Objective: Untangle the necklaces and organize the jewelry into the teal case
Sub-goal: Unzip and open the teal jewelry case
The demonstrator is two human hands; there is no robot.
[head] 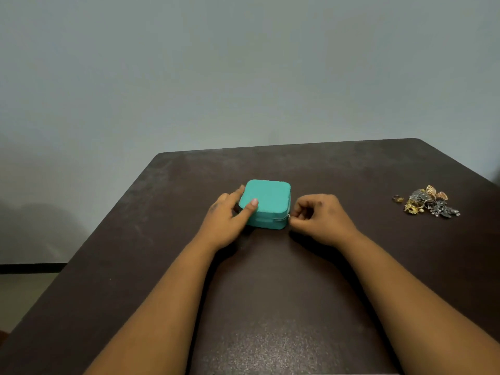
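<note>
Plainly, the step in hand was opening the case (266,203), which sat shut near the middle of the table (351,266), its lid down and its zip running along the near side. Only the head view was given, so everything came from it.

To do this step well, I judged, the case had to be held firm while the zip pull (288,217) was drawn round the corner — a light box like that would likely slide or turn if pulled from one side alone. A slow, level pull along the zip line, not up or outward, looked safest, with the bracing hand kept off the zip track so the lid could lift afterwards.

The left hand (227,217) lay against the left side of the case, fingers mostly straight and spread; the thumb rested on the lid and the other fingers reached along the left wall. It braced rather than gripped.

The right hand (316,216) was just right of the case's near right corner, fingers curled in, thumb and forefinger pinched together at the small metal pull. The pull was tiny in the picture, so I could see the pinch at it but not how firmly it was held.

The jewelry (427,203) — a heap of gold and dark silver pieces — lay well to the right of the case, with one ring (397,198) just left of the heap. Neither hand touched it. Whether necklaces were tangled in it could not be told.
</note>
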